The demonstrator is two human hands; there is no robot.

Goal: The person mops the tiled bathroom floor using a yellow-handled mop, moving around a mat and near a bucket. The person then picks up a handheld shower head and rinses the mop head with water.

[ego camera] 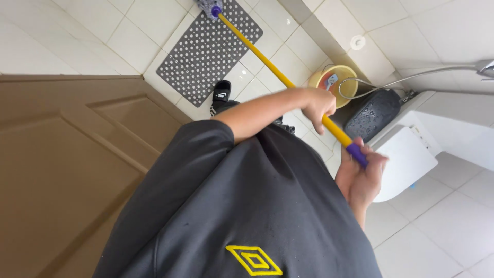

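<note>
Cream ceramic tiles (128,31) covered the floor, square and glossy, with pale grout lines; the same tiling ran up the wall (442,31) on the far side. A grey rubber mat (206,51), perforated with small round holes, lay flat on the floor. A brown panelled door (67,170) filled the left of the view.

Mop: yellow pole (267,64) with a purple end grip (356,153); the mop head (209,7), grey and stringy, rested on the far edge of the mat, partly cut off by the frame.

Left hand (316,103): clenched around the pole partway along its length. Right hand (363,177): grasping the purple end grip, fingers wrapped.

One foot in a black slide sandal (221,94) stood on the tiles just beside the mat. The person wore a dark grey shirt (242,206) with a yellow diamond emblem.

Fixtures: white toilet (406,159), lid down; a dark wet bag-like object (373,113) beside it; a yellow bucket (334,80) near the wall; a metal hose (411,77) running to the right.
</note>
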